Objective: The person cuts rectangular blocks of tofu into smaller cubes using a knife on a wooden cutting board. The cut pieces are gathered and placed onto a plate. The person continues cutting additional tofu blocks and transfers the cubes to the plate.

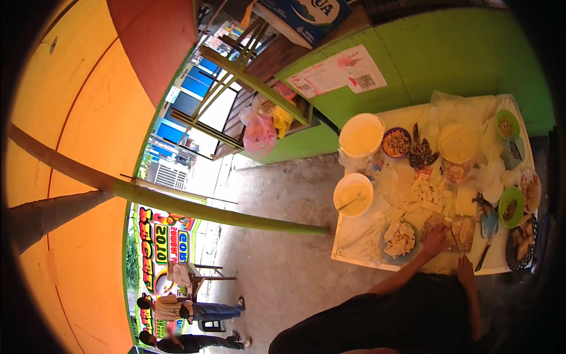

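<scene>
My right hand (465,271) grips a knife (456,240), its blade lying over a wooden chopping board (428,223). On the board, my left hand (435,241) rests its fingers just left of the blade; what lies under them is hidden. Tan food pieces (464,231) lie on the board beyond the knife. Pale cut blocks (428,197), which look like tofu, are heaped above the board. Beside my left forearm stands a dish of flat pale pieces (399,239). A second knife with a black handle (483,256) lies right of my right hand.
The table (349,245) also bears a white bucket (361,135), a batter tub with a spoon (353,194), a purple bowl (396,142), green bowls (511,207) and a black basket (522,243). A green wall (442,57) borders it. Two people (177,308) stand farther off.
</scene>
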Motion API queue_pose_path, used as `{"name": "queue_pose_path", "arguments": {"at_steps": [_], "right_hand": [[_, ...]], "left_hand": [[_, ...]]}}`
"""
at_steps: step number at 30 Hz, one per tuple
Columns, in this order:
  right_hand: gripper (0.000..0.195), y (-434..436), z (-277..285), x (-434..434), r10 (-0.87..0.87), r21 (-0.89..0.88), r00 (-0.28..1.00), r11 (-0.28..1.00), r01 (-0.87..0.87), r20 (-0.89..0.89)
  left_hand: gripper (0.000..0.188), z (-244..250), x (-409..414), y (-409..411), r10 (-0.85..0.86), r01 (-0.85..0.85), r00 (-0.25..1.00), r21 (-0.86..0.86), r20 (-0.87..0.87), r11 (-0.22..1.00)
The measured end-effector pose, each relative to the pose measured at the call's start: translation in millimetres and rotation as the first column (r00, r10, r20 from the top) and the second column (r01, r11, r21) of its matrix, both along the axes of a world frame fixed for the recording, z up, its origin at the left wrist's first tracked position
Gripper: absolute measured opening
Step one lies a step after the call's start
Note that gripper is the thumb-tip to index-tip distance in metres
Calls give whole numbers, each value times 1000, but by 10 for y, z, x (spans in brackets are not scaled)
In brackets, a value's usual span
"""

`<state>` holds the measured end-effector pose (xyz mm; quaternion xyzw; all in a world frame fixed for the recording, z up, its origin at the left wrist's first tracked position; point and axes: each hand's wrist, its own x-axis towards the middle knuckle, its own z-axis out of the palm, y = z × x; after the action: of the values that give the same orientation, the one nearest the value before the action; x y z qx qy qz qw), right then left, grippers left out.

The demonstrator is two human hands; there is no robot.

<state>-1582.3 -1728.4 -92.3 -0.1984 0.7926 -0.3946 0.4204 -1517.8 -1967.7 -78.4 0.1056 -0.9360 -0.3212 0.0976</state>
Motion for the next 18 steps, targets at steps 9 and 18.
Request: {"name": "queue_pose_path", "arguments": {"at_steps": [9,18], "right_hand": [[49,300,91,196,-66,-32,968,998,60,-241],[42,112,376,192,-43,-60,966,998,28,-253]], "left_hand": [[41,-54,221,251,-25,32,994,62,-111,998],[40,69,228,215,-77,78,996,-36,39,996]]}}
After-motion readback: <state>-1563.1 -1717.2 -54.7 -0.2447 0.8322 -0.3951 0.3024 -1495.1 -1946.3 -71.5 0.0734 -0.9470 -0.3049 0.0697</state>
